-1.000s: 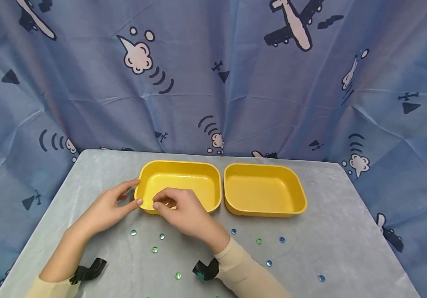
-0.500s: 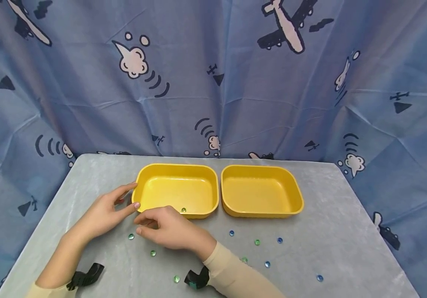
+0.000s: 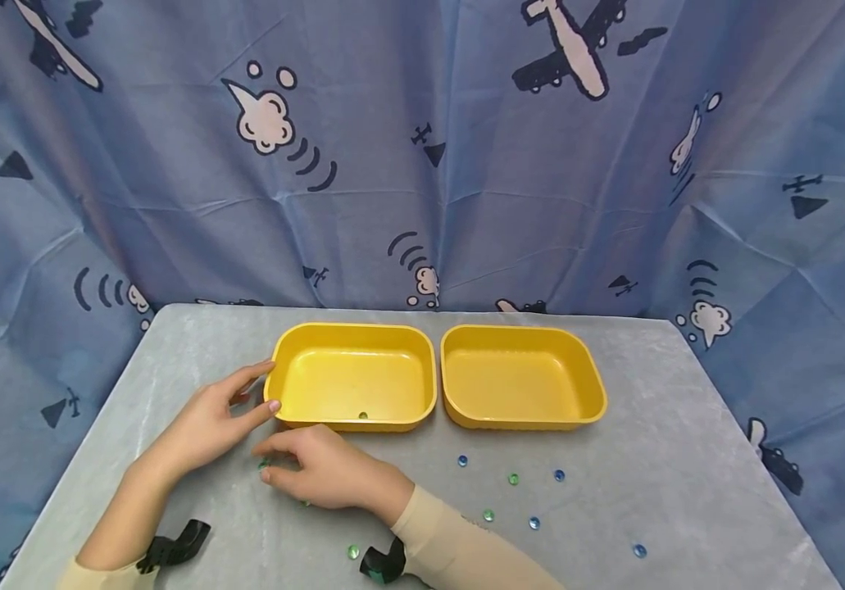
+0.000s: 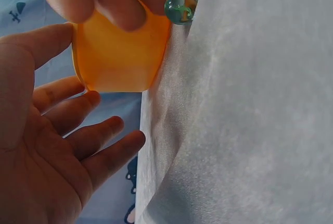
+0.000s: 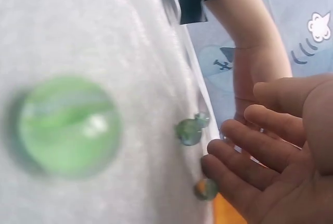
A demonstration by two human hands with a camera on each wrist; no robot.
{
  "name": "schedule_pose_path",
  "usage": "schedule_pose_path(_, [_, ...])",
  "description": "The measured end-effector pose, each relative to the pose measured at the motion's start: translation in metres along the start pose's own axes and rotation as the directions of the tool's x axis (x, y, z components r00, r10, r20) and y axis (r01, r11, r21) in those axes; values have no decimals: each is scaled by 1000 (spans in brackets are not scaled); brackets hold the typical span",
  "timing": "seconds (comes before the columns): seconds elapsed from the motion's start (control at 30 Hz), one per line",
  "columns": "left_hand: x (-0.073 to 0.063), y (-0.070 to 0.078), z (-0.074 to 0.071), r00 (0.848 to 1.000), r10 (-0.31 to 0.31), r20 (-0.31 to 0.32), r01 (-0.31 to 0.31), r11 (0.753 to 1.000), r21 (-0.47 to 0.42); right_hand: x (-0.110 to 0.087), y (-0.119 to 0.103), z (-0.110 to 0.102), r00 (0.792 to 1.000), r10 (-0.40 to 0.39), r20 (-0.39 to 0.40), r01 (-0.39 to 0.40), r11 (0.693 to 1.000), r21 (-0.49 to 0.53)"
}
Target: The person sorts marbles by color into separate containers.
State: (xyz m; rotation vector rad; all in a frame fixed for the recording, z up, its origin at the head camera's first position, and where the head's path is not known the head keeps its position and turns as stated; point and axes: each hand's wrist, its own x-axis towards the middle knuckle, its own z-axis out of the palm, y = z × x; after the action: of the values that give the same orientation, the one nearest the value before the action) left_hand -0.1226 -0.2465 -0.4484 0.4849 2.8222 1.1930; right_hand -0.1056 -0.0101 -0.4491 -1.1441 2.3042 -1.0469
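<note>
My left hand [image 3: 208, 422] rests against the left end of the left yellow tray [image 3: 425, 360], thumb and fingertips touching its rim and the other fingers spread loosely. In front of that tray, low over the table, is my right hand [image 3: 333, 471], its fingers loosely bent and nothing seen held. A green marble [image 3: 263, 463] lies at its fingertips; in the left wrist view a clear greenish marble [image 4: 180, 8] shows just beneath these fingers. One green marble [image 3: 363, 415] sits inside the left tray, near its front wall. Part of another marble [image 3: 307, 502] peeks out below my right hand.
A second yellow tray [image 3: 599, 393] stands close to the right of the first. Scattered over the grey tabletop [image 3: 724, 492] are green marbles [image 3: 514, 478] and blue marbles [image 3: 559, 475], several in all. Behind the table hangs a blue patterned curtain [image 3: 363, 221].
My right hand has come out of the left tray toward me and down to the marbles on the table. A green marble now shows in that tray. My left hand has kept its place.
</note>
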Motion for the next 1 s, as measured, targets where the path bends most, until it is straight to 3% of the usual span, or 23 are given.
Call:
schedule_pose_path(0.47, [1, -2, 1, 1000, 24, -18, -24, 1000, -5, 7, 11, 9, 996, -58, 61, 66, 988, -140])
schedule_pose_path(1.0, [2, -2, 0, 1000, 2, 5, -2, 1000, -9, 11, 16, 12, 993, -106, 60, 116, 973, -200])
